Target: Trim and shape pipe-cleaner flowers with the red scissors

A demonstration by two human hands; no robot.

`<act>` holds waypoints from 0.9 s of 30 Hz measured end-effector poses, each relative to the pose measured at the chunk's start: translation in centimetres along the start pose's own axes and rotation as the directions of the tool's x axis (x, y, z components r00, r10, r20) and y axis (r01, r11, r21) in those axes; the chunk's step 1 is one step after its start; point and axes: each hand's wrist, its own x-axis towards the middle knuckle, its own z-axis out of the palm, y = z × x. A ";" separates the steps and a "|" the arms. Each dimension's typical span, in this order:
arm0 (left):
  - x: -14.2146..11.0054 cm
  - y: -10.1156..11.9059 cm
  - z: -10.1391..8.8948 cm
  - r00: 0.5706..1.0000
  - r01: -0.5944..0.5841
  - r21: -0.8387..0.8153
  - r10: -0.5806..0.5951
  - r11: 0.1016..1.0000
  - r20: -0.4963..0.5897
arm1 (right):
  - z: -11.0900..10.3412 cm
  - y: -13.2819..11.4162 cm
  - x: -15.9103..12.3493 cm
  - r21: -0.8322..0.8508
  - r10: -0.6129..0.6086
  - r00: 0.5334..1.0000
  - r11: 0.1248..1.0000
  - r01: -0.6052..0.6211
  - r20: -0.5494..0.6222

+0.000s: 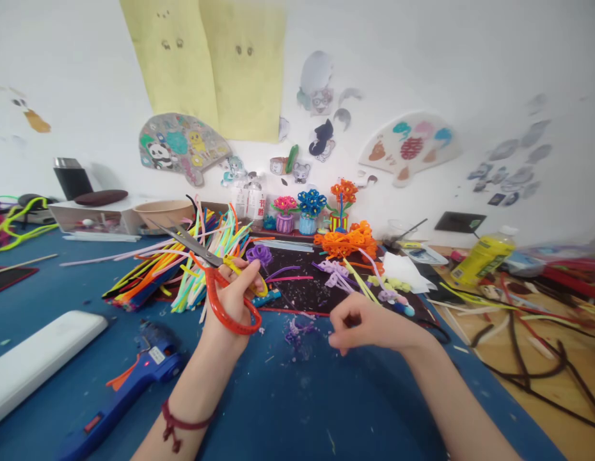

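Observation:
My left hand (pixel 235 291) is closed around red-handled scissors (pixel 215 307), whose grey blades point away to the upper left, parted. The same fingers also pinch a purple pipe-cleaner flower (pixel 259 255) and a bent yellow pipe cleaner (pixel 260 288). My right hand (pixel 362 323) is curled above the blue table, thumb and fingers drawn together; anything between them is hidden. Purple fuzz scraps (pixel 297 331) lie between my hands. Just beyond the right hand are light purple pipe-cleaner pieces (pixel 338 275) on a dark mat (pixel 297 298).
A blue glue gun (pixel 139 378) and a white case (pixel 43 358) lie left. Behind my left hand spreads a pile of pipe cleaners (pixel 153 275). Orange pipe-cleaner flowers (pixel 348 242) and small potted ones (pixel 311 208) stand behind. A yellow bottle (pixel 484 256) leans right.

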 end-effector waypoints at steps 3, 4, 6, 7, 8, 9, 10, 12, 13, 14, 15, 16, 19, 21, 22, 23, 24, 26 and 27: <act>-0.1 0.0 0.1 0.998 0.054 -0.011 -0.053 0.998 0.036 | 0.2 0.1 0.4 0.002 0.016 0.990 1.000 -0.016 -0.141; -0.2 0.0 0.2 0.996 0.073 -0.011 -0.072 0.997 0.048 | 0.3 0.1 0.6 0.015 0.024 0.984 1.000 -0.021 -0.174; -0.3 0.1 0.3 0.991 0.112 -0.004 -0.111 0.994 0.071 | 0.6 0.1 1.0 0.068 0.032 0.976 0.998 -0.017 -0.214; -0.4 0.1 0.4 0.988 0.129 0.000 -0.128 0.992 0.082 | 0.8 0.1 1.1 0.096 0.026 0.975 0.995 -0.004 -0.222; -0.5 0.1 0.5 0.985 0.143 0.005 -0.143 0.990 0.093 | 1.0 0.1 1.2 0.123 0.013 0.974 0.992 0.015 -0.227; -0.6 0.1 0.7 0.982 0.155 0.010 -0.156 0.988 0.104 | 1.2 0.1 1.3 0.146 -0.002 0.974 0.989 0.035 -0.226; -0.7 0.0 0.8 0.979 0.165 0.017 -0.166 0.986 0.115 | 1.4 0.1 1.4 0.166 -0.015 0.975 0.985 0.053 -0.220; -0.9 -0.1 0.9 0.975 0.177 0.031 -0.179 0.984 0.132 | 1.8 0.0 1.5 0.192 -0.036 0.980 0.979 0.075 -0.195; -1.0 -0.2 0.9 0.973 0.180 0.039 -0.184 0.983 0.138 | 2.0 -0.1 1.5 0.197 -0.039 0.983 0.978 0.074 -0.178; -1.0 -0.3 1.0 0.972 0.181 0.047 -0.186 0.982 0.143 | 2.1 -0.2 1.6 0.199 -0.038 0.986 0.977 0.071 -0.164; -1.0 -0.4 1.0 0.971 0.181 0.055 -0.187 0.982 0.147 | 2.2 -0.2 1.6 0.197 -0.032 0.988 0.978 0.063 -0.153; -1.0 -0.5 1.0 0.970 0.180 0.063 -0.188 0.982 0.151 | 2.3 -0.2 1.7 0.196 -0.024 0.989 0.979 0.053 -0.147; -0.9 -0.6 1.0 0.967 0.182 0.082 -0.193 0.980 0.166 | 2.4 -0.3 1.8 0.208 -0.004 0.989 0.978 0.035 -0.150; -0.7 -0.7 1.1 0.966 0.181 0.089 -0.194 0.979 0.173 | 2.3 -0.4 1.8 0.219 -0.009 0.988 0.975 0.043 -0.157; -0.6 -0.7 1.1 0.966 0.179 0.092 -0.192 0.980 0.173 | 2.1 -0.4 1.7 0.210 -0.011 0.986 0.977 0.047 -0.168; -0.5 -0.7 1.1 0.969 0.172 0.094 -0.186 0.981 0.163 | 1.8 -0.5 1.6 0.195 -0.013 0.983 0.980 0.049 -0.182; -0.4 -0.6 1.0 0.975 0.164 0.094 -0.176 0.982 0.134 | 1.5 -0.5 1.5 0.164 -0.018 0.978 0.985 0.053 -0.208; -0.1 -0.4 0.9 0.977 0.189 0.074 -0.195 0.979 0.089 | 0.7 -0.5 1.1 0.062 -0.038 0.957 0.996 0.058 -0.289; 0.0 -0.3 0.9 0.975 0.202 0.063 -0.206 0.977 0.081 | 0.2 -0.5 0.9 -0.006 -0.053 0.937 0.998 0.055 -0.346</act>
